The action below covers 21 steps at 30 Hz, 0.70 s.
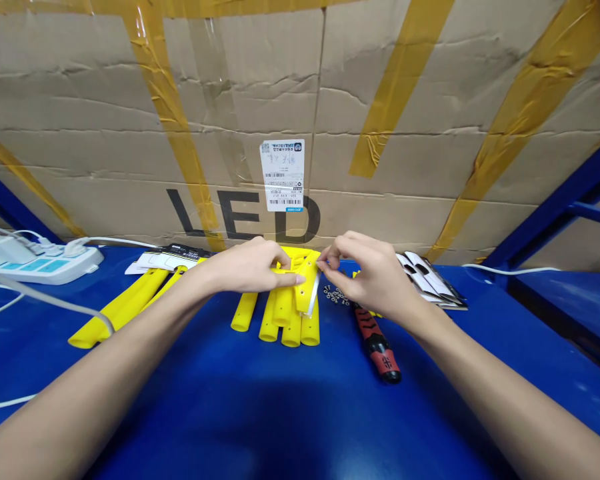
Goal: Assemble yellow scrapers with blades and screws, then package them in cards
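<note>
My left hand [260, 265] grips a yellow scraper [307, 280] between thumb and fingers. Its flat head has small holes, and a thin metal blade [314, 297] runs along its right edge. My right hand [363, 270] is closed in a pinch at the upper right of that edge; whatever sits between its fingertips is too small to make out. Beneath the held scraper lie several yellow tubular handles [269, 327], their open ends towards me. A cluster of small screws or nuts [336, 296] rests by the right hand. Below that hand is a red and black screwdriver [380, 350], partly hidden.
More yellow handles [115, 313] with black and white packaging [173, 257] lie at left. A white power strip [55, 263] with cables stands further left. Packets [433, 280] lie at right on the blue table [260, 413]. A large taped carton [230, 100] stands behind.
</note>
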Available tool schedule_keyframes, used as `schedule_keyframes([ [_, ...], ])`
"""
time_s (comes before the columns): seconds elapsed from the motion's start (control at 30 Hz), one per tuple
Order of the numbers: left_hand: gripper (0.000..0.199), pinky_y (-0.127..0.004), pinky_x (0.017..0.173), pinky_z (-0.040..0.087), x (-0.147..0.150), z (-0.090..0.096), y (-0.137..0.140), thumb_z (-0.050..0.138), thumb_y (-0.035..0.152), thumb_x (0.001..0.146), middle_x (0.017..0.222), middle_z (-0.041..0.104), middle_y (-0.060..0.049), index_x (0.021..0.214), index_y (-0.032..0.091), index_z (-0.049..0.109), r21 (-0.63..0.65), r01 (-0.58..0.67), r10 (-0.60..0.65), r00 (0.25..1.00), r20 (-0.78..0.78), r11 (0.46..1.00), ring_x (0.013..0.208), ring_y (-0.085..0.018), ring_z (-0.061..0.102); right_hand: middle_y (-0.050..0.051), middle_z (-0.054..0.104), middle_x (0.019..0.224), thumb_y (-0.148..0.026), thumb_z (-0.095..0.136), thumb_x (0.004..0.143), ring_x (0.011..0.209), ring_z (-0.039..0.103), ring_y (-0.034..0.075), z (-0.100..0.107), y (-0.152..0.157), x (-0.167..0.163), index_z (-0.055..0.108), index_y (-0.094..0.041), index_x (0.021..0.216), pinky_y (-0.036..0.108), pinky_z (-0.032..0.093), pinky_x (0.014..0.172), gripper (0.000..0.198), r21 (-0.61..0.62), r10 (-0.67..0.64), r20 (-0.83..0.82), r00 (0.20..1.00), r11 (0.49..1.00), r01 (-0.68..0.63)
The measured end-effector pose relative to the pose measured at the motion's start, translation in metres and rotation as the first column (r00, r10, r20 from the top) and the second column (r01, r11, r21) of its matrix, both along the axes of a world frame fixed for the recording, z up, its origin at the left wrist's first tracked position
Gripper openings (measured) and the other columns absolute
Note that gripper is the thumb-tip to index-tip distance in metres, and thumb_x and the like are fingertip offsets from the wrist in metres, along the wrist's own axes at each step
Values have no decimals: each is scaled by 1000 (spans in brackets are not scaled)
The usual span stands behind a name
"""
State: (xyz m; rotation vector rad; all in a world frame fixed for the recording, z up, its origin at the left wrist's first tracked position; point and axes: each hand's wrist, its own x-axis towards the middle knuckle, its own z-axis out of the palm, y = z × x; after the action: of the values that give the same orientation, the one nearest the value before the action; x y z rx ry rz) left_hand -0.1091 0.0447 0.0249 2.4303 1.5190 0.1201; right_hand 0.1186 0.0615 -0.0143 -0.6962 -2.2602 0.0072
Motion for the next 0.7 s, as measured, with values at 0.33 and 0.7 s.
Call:
schedule_keyframes([
  [0.33,49,-31,50,21,-2,3,-1,55,59,85,53,42,2,56,21,42,2,-7,7,1000,21,1000,51,-13,32,7,70,76,-5,43,96,80,48,23,5,-10,-5,64,-21,77,37,34,71,32,432,-75,431,899,892,-132],
  [0.7,48,-29,50,27,-2,4,-1,57,61,85,58,46,2,60,20,50,-58,-3,6,999,50,998,55,-13,37,9,68,82,-15,52,87,86,58,23,4,-9,-2,58,-20,74,36,43,74,16,206,50,206,977,974,-93],
])
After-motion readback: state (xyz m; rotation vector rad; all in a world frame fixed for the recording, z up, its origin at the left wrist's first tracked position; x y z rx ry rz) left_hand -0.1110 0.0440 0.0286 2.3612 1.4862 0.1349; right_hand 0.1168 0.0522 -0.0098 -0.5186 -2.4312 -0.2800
